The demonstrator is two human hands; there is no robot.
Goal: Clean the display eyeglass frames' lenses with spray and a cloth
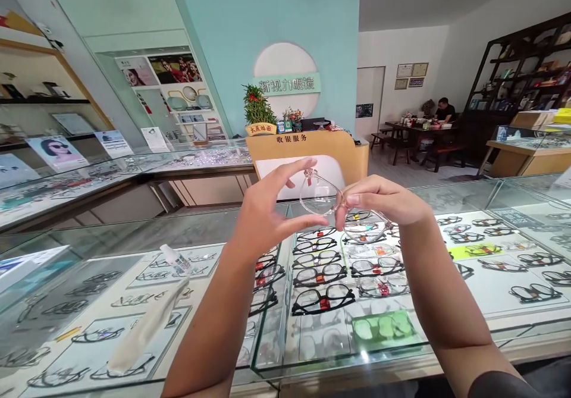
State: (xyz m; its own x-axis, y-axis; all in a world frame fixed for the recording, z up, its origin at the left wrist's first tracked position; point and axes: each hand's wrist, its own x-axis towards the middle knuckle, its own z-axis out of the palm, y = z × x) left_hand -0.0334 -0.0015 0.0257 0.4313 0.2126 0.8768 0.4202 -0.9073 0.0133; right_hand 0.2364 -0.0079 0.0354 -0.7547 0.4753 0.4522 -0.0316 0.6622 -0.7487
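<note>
A pair of clear-framed eyeglasses [322, 191] is held up over the glass counter, tilted with its right-hand lens lower. My left hand [267, 207] spans one lens, forefinger at the upper outer corner and thumb along the bottom of the rim. Near the bridge, my right hand [379, 199] pinches the frame between thumb and fingers. Part of the other lens is hidden behind that hand. Beneath, several dark-rimmed eyeglasses [323, 300] lie in rows inside the glass display case [272, 359].
On the left counter lie a beige cloth [145, 332] and a small white bottle [175, 260]. A green tray [383, 328] shows in the case below. Ahead stands a wooden cashier desk [307, 145] with a plant [259, 107]. A person [445, 111] sits at a far table.
</note>
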